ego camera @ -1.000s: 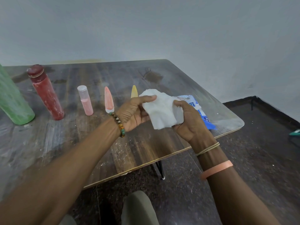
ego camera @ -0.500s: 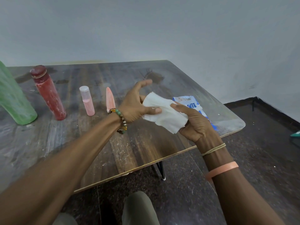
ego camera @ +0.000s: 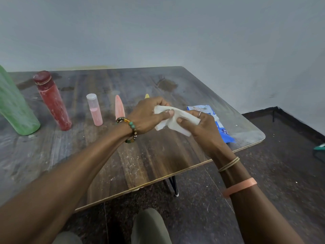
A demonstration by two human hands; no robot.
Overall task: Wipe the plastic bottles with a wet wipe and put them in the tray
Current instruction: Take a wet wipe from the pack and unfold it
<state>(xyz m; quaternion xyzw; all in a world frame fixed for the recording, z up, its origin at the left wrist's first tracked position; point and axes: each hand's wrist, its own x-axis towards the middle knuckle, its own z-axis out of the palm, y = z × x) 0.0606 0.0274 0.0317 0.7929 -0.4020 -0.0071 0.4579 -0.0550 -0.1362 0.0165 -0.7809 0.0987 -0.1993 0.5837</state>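
The wet wipe (ego camera: 173,120) is held above the surface (ego camera: 140,155), stretched and partly bunched between both hands: the left hand (ego camera: 147,117) pinches its left end with thumb and fingers (ego camera: 168,112) clenched on the cloth, and the right hand (ego camera: 198,125) grips its right part the same way. This looks like the readying step, the wipe being unfolded or gathered before any bottle is touched, so nothing is wiped yet. The next move calls for freeing one hand to take a bottle while the other keeps the wipe. The bottles stand in a row to the left, well apart from the hands: a green bottle (ego camera: 15,106) at the frame's edge, a red bottle (ego camera: 52,101) with its cap on, a small clear bottle (ego camera: 95,110) holding pink content in its lower half, then a slim pink bottle (ego camera: 119,106) and a yellow tip (ego camera: 147,96) mostly hidden behind the left hand. The blue wipe packet (ego camera: 221,124) lies just behind the right hand. No tray is in view.
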